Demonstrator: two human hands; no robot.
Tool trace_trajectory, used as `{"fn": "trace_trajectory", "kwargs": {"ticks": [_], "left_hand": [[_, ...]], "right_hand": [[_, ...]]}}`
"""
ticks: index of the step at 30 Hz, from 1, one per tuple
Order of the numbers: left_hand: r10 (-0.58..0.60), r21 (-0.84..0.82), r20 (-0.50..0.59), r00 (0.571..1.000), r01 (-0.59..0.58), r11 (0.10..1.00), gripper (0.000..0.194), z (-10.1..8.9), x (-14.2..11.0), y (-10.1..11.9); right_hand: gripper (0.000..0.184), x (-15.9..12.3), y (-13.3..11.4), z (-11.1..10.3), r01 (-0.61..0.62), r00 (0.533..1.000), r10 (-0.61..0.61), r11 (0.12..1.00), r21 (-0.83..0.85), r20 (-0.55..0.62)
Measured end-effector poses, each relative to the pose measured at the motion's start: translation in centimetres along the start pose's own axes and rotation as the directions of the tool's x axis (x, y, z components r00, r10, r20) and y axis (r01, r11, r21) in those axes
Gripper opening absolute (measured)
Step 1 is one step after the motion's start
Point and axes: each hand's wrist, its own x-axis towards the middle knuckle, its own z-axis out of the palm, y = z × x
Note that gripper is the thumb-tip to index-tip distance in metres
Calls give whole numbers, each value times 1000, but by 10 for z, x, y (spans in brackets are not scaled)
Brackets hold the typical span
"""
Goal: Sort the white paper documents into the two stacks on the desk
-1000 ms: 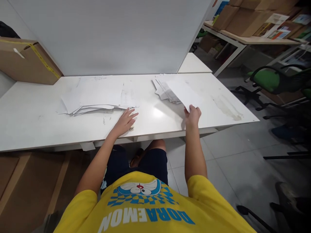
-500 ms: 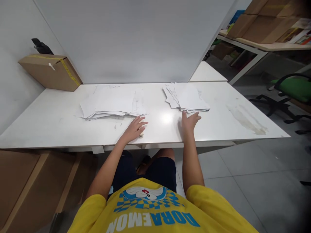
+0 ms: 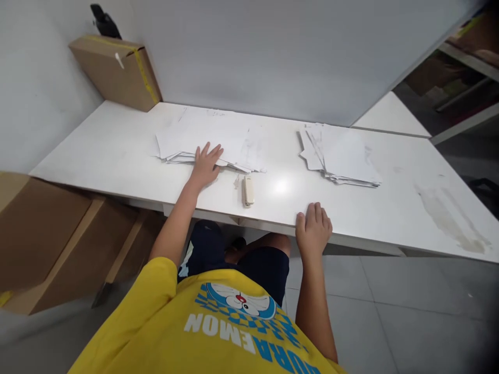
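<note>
My left hand lies flat with fingers spread on the near edge of a loose pile of white papers at the left middle of the white table. A small cream stapler lies on the table just right of that hand, untouched. My right hand rests at the table's front edge, fingers curled down on the surface, holding nothing. A second stack of white papers lies beyond it to the right.
A grey partition stands along the table's back. A cardboard box leans in the back left corner. Larger cardboard boxes stand on the floor at the left. Another white table adjoins at the back right.
My right hand let go of a sheet onto the right stack and drew back to the table's front edge. My left hand left the stapler and moved forward onto the left pile.
</note>
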Motion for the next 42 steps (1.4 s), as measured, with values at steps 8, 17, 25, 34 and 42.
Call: {"fn": "trace_trajectory", "kwargs": {"ticks": [8,17,25,34,42], "left_hand": [[21,-56,-72,997,-25,998,33,5,-10,12],[-8,76,-40,999,11,997,61,12,-2,11],[-38,68,-80,996,43,997,53,15,-1,0],[-118,-121,-299,947,85,989,50,22,4,-13],[-2,94,-153,988,16,995,62,22,-1,-5]], "right_hand": [[59,-4,-2,3,-44,999,44,999,-3,-32],[46,22,-31,5,-89,996,91,951,297,9],[28,126,-139,34,-30,897,-234,813,581,374],[38,175,-198,99,-283,904,-198,386,878,379],[27,164,-192,108,-224,874,-344,341,913,343]]}}
